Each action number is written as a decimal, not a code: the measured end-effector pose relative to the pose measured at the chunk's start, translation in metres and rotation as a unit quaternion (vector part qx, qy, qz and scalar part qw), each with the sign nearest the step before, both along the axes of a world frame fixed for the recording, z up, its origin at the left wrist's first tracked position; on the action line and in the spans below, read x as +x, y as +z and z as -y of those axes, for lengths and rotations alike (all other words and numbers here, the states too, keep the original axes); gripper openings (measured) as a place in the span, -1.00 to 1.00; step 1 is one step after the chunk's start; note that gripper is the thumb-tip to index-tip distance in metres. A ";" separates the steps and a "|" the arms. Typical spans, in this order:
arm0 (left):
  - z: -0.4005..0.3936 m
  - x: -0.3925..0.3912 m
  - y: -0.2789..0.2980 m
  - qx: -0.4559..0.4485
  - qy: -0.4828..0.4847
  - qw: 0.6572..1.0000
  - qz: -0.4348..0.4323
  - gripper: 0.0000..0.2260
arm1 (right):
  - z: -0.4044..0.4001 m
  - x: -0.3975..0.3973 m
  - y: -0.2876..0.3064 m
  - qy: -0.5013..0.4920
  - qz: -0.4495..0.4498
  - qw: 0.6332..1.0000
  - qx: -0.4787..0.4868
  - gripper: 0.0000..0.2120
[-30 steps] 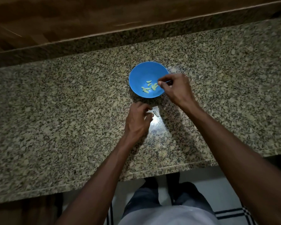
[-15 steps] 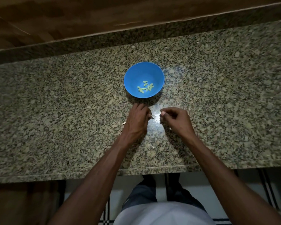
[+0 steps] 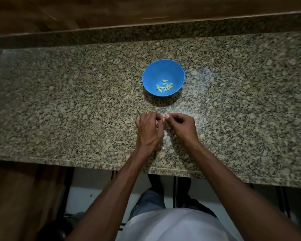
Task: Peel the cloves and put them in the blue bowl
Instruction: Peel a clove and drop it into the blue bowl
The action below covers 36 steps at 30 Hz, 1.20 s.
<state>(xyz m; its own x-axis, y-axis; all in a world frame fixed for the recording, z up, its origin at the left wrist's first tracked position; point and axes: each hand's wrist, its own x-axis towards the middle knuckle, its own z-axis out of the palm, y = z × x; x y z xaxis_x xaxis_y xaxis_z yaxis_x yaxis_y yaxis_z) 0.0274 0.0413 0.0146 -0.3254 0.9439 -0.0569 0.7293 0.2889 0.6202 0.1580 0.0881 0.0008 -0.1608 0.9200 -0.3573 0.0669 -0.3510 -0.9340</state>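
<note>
The blue bowl (image 3: 163, 70) stands on the granite counter (image 3: 76, 101) with several pale peeled cloves (image 3: 164, 86) at its bottom. Below the bowl, my left hand (image 3: 149, 129) and my right hand (image 3: 180, 125) meet fingertip to fingertip just above the counter. Both have curled fingers that pinch a small clove between them; the clove itself is almost wholly hidden by the fingers.
The counter runs left to right, with a raised granite backsplash (image 3: 146, 32) and wood (image 3: 111, 9) behind it. Its front edge (image 3: 94, 162) lies under my forearms. Below are my legs and a tiled floor (image 3: 87, 193).
My right hand came back from over the bowl to the counter and joined my left hand. Both hands now work together on one clove. The view shifted, so the bowl sits higher.
</note>
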 end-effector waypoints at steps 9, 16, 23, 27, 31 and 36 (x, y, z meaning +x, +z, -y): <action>0.020 0.016 0.001 -0.046 0.086 0.991 0.095 -0.80 | 0.015 0.004 0.000 0.030 0.071 0.996 0.035 -0.93; 0.025 0.006 0.001 -0.041 0.084 0.985 0.143 -0.78 | 0.018 0.012 -0.001 0.070 0.183 0.975 0.103 -0.91; 0.022 -0.028 -0.006 -0.031 0.102 0.987 0.122 -0.97 | -0.004 0.019 -0.003 0.155 0.217 0.960 0.087 -0.84; 0.023 -0.038 -0.010 -0.006 0.085 0.990 0.109 -0.84 | -0.010 0.015 -0.001 0.199 0.275 0.931 0.132 -0.80; 0.024 -0.045 -0.019 0.011 0.076 0.993 0.084 -0.84 | -0.014 0.009 0.004 0.232 0.359 0.878 0.217 -0.84; 0.024 -0.050 -0.030 0.008 0.051 0.997 0.058 -0.88 | -0.003 -0.008 0.016 0.338 0.476 0.745 0.323 -0.90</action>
<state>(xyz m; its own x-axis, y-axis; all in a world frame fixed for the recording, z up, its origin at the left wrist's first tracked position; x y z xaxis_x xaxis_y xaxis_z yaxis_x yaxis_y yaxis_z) -0.0222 0.0176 -0.0153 -0.4124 0.9071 -0.0843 0.6196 0.3471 0.7040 0.1500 0.0908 0.0173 -0.6221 0.7733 -0.1229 0.7641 0.5654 -0.3106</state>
